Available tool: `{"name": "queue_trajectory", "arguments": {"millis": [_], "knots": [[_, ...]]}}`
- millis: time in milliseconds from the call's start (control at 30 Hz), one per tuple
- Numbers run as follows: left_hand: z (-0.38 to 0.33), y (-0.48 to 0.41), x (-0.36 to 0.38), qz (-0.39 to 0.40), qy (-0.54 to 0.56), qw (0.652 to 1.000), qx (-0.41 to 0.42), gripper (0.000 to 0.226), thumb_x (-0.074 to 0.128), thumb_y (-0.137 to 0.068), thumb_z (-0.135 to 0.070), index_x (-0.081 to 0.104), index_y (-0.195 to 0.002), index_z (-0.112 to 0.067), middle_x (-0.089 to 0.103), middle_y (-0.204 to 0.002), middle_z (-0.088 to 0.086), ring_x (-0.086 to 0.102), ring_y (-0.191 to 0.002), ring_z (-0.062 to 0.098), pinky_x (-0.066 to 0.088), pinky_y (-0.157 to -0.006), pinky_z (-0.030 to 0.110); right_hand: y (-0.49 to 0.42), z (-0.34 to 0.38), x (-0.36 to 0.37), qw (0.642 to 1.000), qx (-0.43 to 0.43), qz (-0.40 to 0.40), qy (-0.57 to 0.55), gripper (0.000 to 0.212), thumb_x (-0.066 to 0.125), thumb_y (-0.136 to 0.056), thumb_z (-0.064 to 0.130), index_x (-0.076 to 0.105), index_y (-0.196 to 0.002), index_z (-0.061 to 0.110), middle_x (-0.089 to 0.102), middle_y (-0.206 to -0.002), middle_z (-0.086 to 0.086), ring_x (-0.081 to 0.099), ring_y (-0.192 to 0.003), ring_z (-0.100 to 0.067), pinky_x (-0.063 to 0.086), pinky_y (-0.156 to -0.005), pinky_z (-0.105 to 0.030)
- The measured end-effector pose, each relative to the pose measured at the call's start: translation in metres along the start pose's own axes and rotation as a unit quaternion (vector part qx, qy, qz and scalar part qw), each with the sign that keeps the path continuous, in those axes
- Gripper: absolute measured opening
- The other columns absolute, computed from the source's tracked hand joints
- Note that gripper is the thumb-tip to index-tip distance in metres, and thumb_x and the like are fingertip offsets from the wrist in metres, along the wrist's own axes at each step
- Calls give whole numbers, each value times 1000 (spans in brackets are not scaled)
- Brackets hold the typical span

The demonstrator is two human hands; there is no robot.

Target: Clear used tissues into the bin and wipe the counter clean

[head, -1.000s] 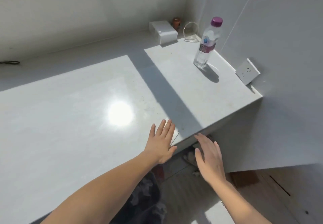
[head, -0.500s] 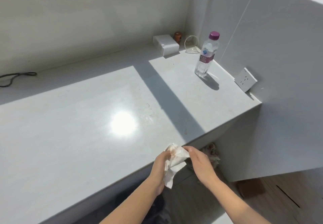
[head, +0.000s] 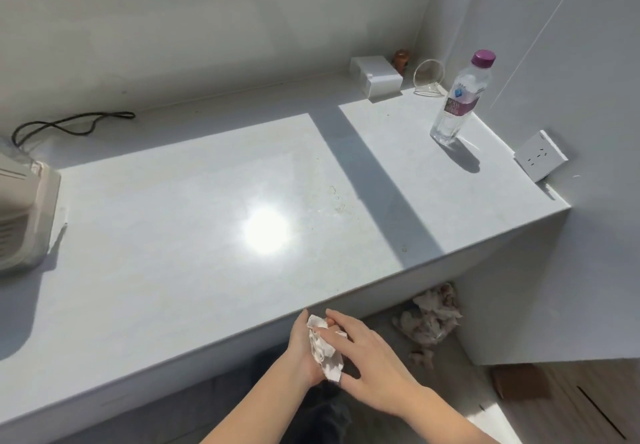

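A crumpled white tissue (head: 323,346) sits between my two hands, just off the front edge of the white counter (head: 194,222). My left hand (head: 303,350) cups it from the left and my right hand (head: 367,357) presses on it from the right. Faint brown specks mark the counter (head: 337,199) near the sun glare. Below the counter's right end lies a clear bag of used tissues (head: 431,319) on the floor.
A water bottle with a purple cap (head: 459,97) stands at the right end. A white box (head: 375,75), a small brown jar (head: 401,59) and a clear ring stand (head: 428,78) sit at the back. A beige appliance (head: 24,215) with a black cord (head: 69,123) is at the left. A wall socket (head: 540,154) is on the right wall.
A second ago both hands were flat and bare at the counter's edge. They then took up a tissue, and it is now crumpled tighter between them. The view has tilted up and left.
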State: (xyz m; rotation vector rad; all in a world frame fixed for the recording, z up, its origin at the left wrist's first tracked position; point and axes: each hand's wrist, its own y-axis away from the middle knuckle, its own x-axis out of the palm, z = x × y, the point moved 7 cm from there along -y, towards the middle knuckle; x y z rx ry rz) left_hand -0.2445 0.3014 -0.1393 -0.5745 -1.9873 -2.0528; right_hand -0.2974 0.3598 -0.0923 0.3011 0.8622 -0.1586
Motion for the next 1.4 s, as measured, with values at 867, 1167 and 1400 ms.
{"name": "queue_trajectory", "arguments": {"millis": [867, 1167, 1400], "knots": [[-39, -92, -188, -174, -672, 694, 189, 14, 59, -82, -29, 67, -73, -22, 68, -67, 1, 66, -80, 30, 43, -57, 28, -6, -56, 226, 781, 474, -142, -381, 25, 72, -80, 8, 54, -65, 19, 65, -70, -4, 69, -77, -29, 58, -71, -41], [-2, -120, -228, -176, -392, 902, 40, 53, 33, -98, -40, 21, -147, -23, 49, -118, -5, 60, -95, 15, 39, -88, 32, -22, -97, 266, 708, 580, -160, -370, 26, 62, -84, 9, 60, -109, 8, 68, -108, -16, 63, -103, -33, 51, -90, -38], [-15, -111, -257, -227, -516, 824, 50, 66, 45, -95, -36, 18, -148, -9, 38, -148, 14, 41, -131, 30, 34, -96, 31, -23, -86, 281, 706, 579, -112, -393, 41, 57, -89, 20, 51, -130, 15, 59, -127, -10, 55, -117, -30, 42, -92, -32]]}}
